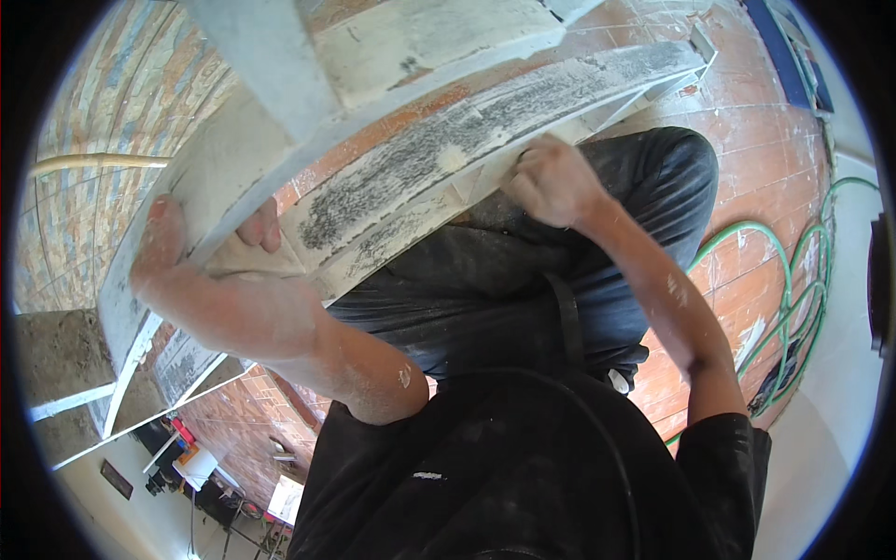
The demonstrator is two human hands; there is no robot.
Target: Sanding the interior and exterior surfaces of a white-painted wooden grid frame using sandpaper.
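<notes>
In front of me stands a curved white frame with a broad upper panel [439, 47] and a lower curved board [504, 117] covered with dark, sanded-looking patches. Powdery dust coats my left hand [201, 247]. Its fingers wrap round the near left edge of the upper panel, some on either side of that edge. My right hand [551, 182] is curled into a fist at the near edge of the lower board, above my bent leg. What it holds, if anything, is hidden inside the fingers.
A green hose [803, 280] lies coiled on the dusty orange tile floor [747, 159] at the right, beside a white wall. Stone-patterned tiling [112, 112] is at the far left. Tools and a white box [196, 467] sit at the lower left. White struts [75, 401] stick out left.
</notes>
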